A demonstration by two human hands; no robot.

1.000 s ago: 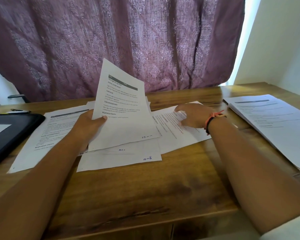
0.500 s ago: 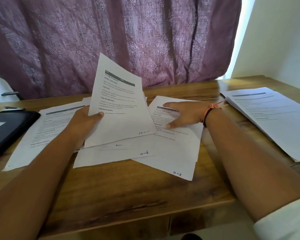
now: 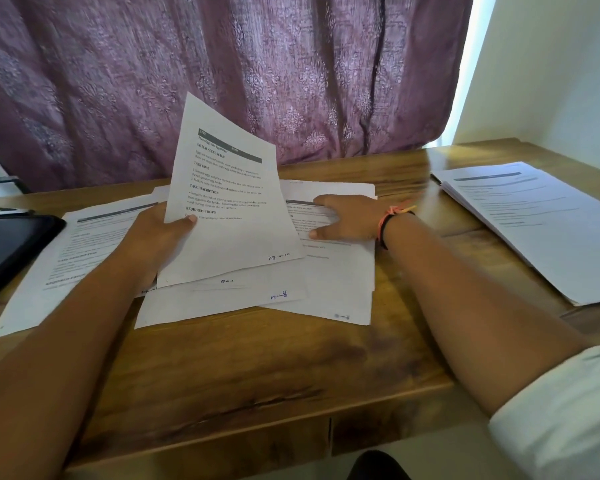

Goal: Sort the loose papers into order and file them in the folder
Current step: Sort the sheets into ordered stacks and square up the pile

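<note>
A wooden table [image 3: 257, 368] stands before a patterned purple curtain [image 3: 222, 74], daylight edging it beside a pale wall [image 3: 551, 64] at right.

Right of the one black folder [image 3: 11, 247] lie perhaps six loose sheets [image 3: 222, 306]; farther right sits one paper stack [image 3: 541, 230].
</note>
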